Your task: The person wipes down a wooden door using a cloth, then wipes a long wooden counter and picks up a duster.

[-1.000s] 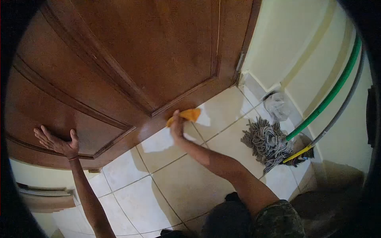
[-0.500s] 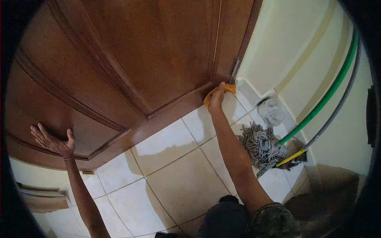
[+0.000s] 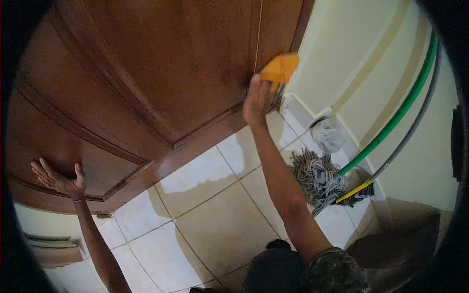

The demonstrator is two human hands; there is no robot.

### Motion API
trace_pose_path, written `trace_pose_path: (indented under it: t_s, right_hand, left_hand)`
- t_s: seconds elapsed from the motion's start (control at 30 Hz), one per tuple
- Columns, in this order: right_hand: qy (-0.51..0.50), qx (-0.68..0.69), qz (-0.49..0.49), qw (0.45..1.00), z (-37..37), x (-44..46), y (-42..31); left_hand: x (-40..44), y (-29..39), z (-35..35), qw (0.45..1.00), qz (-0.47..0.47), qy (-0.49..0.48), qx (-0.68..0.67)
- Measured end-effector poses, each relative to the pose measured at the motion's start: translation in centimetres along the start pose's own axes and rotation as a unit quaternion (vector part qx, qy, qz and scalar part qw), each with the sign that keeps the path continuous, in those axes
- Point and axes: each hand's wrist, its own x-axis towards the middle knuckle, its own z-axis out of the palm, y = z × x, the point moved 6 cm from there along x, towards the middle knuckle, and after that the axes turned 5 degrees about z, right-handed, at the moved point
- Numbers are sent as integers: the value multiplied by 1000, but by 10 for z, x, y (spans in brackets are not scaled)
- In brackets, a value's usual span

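A brown panelled wooden door (image 3: 195, 63) fills the upper left of the head view. Flat against its lower left panel lies my left hand (image 3: 58, 182), fingers spread, with nothing in it. My right hand (image 3: 256, 101) is near the door's lower right corner, by the hinge edge. It grips an orange cloth (image 3: 280, 69), which sticks out beyond the fingers toward the wall and is a little blurred. Part of the cloth is hidden behind the fingers.
A grey string mop (image 3: 320, 180) with a green handle (image 3: 391, 124) leans at the right wall (image 3: 342, 53). Beside it stands a yellow-and-grey-handled broom (image 3: 355, 191). A clear plastic bag (image 3: 329, 135) sits near the baseboard. Light tiles (image 3: 220, 219) cover the floor.
My right hand has moved up the door from its bottom corner, carrying the orange cloth, which now flares out. My left hand stays on the panel; the view has shifted slightly.
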Motion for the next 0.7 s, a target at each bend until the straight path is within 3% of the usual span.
trace_pose_path:
  t_s: [0.03, 0.07, 0.1, 0.13, 0.2, 0.27, 0.3, 0.37, 0.43, 0.5, 0.53, 0.6, 0.63, 0.7]
  right_hand:
    - [2, -1, 0, 1000, 1, 4, 3]
    - [138, -124, -130, 974, -8, 4, -7]
    - [267, -240, -254, 898, -11, -4, -11]
    - [268, -240, -259, 896, -11, -10, 2]
    - [113, -99, -79, 986, -4, -23, 74]
    - [61, -75, 106, 990, 17, -46, 170]
    - [60, -74, 104, 990, 24, -46, 165]
    - [44, 106, 266, 957, 42, -54, 180]
    - [54, 48, 231, 970, 32, -46, 129]
    - [62, -43, 36, 996, 17, -32, 7]
    - [60, -44, 39, 996, 18, -21, 13]
    - [252, -112, -157, 948, 3, -14, 6]
    - [253, -112, -160, 948, 2, -19, 21]
    - [146, -4, -10, 989, 5, -28, 95]
  left_hand:
    - [1, 0, 1, 1000, -5, 1, 2]
    - [3, 0, 2, 1000, -6, 5, 1]
    - [4, 1, 1, 1000, -3, 4, 4]
    - [5, 2, 0, 1000, -2, 3, 7]
    - [5, 1, 0, 1000, -3, 6, 5]
    - [6, 2, -2, 1000, 0, 7, 4]
    - [8, 5, -4, 1000, 2, 5, -2]
    - [10, 7, -4, 1000, 9, 2, -9]
    - [8, 5, -3, 1000, 4, 3, -9]
    - [9, 7, -3, 1000, 9, 2, -8]
    - [9, 8, -4, 1000, 11, 6, -7]
    - [7, 6, -3, 1000, 6, 6, -7]
    - [7, 5, -2, 1000, 2, 10, -6]
    - [6, 2, -1, 1000, 2, 12, -3]
